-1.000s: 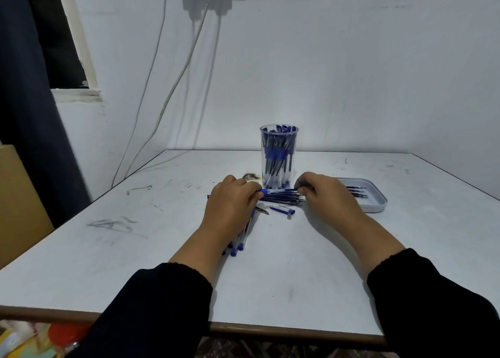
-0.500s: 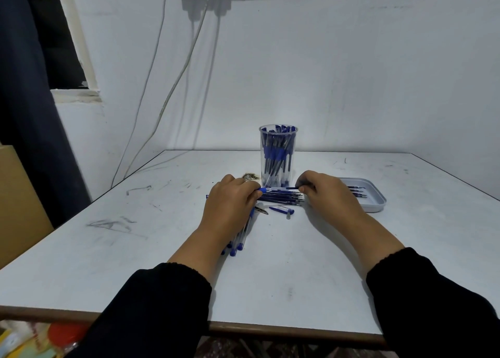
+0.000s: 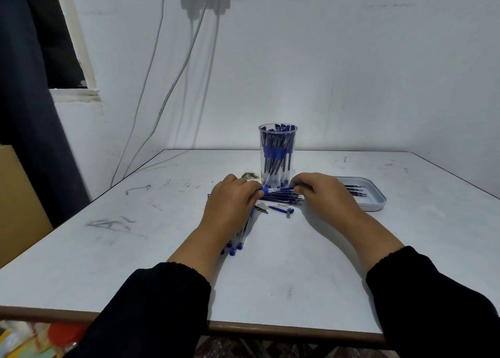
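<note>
White plastered wall with two cables (image 3: 173,81) running down to a scuffed white table (image 3: 270,290); a dark window opening (image 3: 62,33) sits at the upper left.

Item in hand: one blue ballpoint pen (image 3: 276,189), held level just above the table, near its centre. The left hand (image 3: 232,203) pinches the pen's blue end with curled fingertips. The right hand (image 3: 322,198) has its fingers curled round the opposite end. The two hands are close together, with only the pen's short middle showing between them.

Directly under the pen lies a bundle of dark refills (image 3: 281,197), flat on the table. At 12 o'clock from the pen a clear plastic tumbler (image 3: 278,154) stands upright, packed with blue pens. At 3 o'clock from the right hand, just beside it, is a shallow grey tray (image 3: 378,203) holding a few refills (image 3: 354,191). At 6 o'clock from the pen lie loose blue pen parts (image 3: 281,209). Several clear pen barrels (image 3: 238,241) stick out from beneath the left wrist, blue ends toward the person. Both forearms wear black sleeves (image 3: 151,303).
</note>
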### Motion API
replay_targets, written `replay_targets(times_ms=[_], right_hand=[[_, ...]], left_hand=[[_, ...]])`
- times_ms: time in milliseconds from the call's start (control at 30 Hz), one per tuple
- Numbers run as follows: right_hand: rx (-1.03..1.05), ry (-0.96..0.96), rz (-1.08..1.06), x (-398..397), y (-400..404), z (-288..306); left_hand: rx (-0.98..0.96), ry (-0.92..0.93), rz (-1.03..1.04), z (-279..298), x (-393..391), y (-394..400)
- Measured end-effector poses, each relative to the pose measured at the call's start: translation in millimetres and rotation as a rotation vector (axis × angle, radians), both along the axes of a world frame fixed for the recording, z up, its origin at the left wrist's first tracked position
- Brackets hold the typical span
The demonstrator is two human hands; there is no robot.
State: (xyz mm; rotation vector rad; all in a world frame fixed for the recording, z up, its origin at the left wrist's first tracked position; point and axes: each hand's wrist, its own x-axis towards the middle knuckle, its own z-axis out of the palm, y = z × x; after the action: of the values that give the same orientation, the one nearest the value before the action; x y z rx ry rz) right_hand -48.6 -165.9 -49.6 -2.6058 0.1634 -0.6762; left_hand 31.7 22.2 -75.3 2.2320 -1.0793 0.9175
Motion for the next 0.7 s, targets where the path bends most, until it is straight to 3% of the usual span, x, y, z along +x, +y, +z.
replay_targets(times_ms=[233,433,700], right_hand=[[0.010,-0.038,0.114,1,13,-1],[0.085,-0.060,-0.221,3,-14,4],[0.530,0.004,-0.093,6,-9,5]], left_hand=[[0.013,-0.009,-0.009,-1,1,-1],[-0.005,0.012,0.054,0,2,0],[-0.007,0.024,0.040,0,1,0]])
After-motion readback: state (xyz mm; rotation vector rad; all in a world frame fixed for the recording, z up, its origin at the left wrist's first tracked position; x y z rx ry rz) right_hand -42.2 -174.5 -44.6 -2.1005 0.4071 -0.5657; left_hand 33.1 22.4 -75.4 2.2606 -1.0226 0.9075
